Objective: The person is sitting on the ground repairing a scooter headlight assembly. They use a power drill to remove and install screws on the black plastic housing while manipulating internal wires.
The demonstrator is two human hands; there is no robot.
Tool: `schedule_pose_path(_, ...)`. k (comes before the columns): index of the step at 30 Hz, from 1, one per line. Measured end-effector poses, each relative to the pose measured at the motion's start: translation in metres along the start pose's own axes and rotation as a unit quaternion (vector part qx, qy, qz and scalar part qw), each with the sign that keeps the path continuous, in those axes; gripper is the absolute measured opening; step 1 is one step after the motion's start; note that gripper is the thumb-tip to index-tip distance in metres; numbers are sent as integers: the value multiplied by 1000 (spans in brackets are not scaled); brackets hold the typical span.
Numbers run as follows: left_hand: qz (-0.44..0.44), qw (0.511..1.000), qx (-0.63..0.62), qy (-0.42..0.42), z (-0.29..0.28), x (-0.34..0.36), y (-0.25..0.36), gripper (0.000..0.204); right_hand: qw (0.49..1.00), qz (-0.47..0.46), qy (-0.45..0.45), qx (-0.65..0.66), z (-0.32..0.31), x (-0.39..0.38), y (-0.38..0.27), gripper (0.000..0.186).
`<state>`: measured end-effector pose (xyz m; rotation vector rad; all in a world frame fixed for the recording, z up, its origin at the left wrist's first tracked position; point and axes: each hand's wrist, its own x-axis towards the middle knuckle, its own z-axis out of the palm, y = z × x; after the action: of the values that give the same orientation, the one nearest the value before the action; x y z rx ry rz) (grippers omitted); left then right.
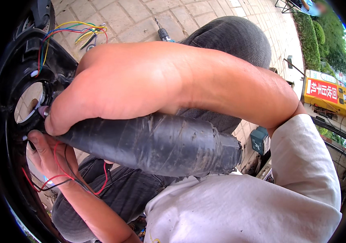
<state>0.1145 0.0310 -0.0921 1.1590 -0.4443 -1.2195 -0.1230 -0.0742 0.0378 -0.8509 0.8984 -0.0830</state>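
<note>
My right hand [116, 85] arches over a long, tapered black tape-wrapped object [148, 146], its thumb by a small purple piece [43, 110] at a round opening in a glossy black moulded panel [17, 44]; its other fingers are hidden. My left hand [47, 156] is below, fingertips curled at the panel beside a small white fitting [25, 138]; what they grip is unclear. Red and black wires [67, 175] loop across that hand, and coloured wires [65, 28] hang over the panel's top.
Brick paving [124, 16] holds a drill [164, 35], with pliers [88, 38] nearby. My dark-trousered knee [229, 40] rises behind my arm. At right are a dark green box [260, 139], a yellow signboard [331, 95] and a hedge [306, 44]. A seated person [308, 8] is in the distance.
</note>
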Motion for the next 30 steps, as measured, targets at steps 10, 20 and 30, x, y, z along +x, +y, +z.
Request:
schedule_pose_path(10,25,999,9,-36,-8,4,-2,57,1000,-13,-8,11,0,4,2,36)
schedule_pose_path(20,1,1000,4,3,0,0,2,57,999,-30,9,-6,5,-3,0,37)
schedule_pose_path(30,12,1000,4,-24,-15,2,-1,54,1000,-16,2,10,4,-4,-1,36)
